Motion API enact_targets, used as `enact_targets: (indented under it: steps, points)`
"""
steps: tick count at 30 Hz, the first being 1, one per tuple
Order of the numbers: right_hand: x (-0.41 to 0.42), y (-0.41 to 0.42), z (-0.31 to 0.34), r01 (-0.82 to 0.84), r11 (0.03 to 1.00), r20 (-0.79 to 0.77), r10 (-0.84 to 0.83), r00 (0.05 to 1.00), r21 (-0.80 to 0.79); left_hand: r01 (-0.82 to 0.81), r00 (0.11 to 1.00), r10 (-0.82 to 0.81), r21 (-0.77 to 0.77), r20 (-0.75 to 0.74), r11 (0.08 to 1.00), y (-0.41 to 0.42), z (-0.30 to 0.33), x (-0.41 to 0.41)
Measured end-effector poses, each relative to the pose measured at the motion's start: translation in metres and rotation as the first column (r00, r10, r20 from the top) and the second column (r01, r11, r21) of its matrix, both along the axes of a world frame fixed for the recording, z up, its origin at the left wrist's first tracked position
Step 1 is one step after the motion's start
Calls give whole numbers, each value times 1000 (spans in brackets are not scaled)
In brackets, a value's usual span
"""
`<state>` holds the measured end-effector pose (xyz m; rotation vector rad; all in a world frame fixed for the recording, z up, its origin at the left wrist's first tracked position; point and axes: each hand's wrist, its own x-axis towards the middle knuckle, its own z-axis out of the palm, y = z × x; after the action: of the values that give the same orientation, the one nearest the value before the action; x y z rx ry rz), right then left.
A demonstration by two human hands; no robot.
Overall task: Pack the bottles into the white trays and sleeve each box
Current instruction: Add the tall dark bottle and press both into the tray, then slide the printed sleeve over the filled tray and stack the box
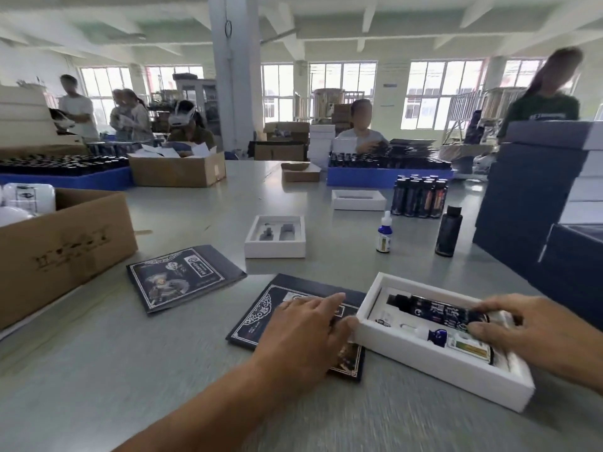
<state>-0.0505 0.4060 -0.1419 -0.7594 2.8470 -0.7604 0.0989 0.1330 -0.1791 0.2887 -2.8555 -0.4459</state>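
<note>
Dark sleeve [261, 324] under left hand [303, 334]

We see a white tray [437, 360] holding a black bottle [434, 310] with pale lettering and a dropper bottle [435, 336] of deep blue with a white top. Beside it our dark navy sleeve [261, 321] carries a white ornamental border; a second sleeve [182, 278] shows the same border around a grey figure print. Farther off stand an empty white tray [275, 247] with grey recesses, a blue dropper bottle [385, 234] with a yellowish label, and a plain black bottle [449, 231]. The table [163, 370] is pale grey, the cartons [65, 252] brown, the stacked boxes [528, 203] slate blue
</note>
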Motion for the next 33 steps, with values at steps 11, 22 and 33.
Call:
enact_targets:
  steps: [11, 22, 33]
  points:
    - [-2, -1, -4, 14, 998, -102, -8, 995, 61, -394, 914, 406, -257, -8, 882, -56, 7, 8]
    - [-6, -1, -8, 33, 998, -112, -28, 993, 48, -339, 904, 368, 158, -217, 927, -55, 16, 7]
    - [-3, -2, -5, 39, 998, -95, -34, 995, 55, 172, 794, 420, 826, -439, 537, -63, 27, 5]
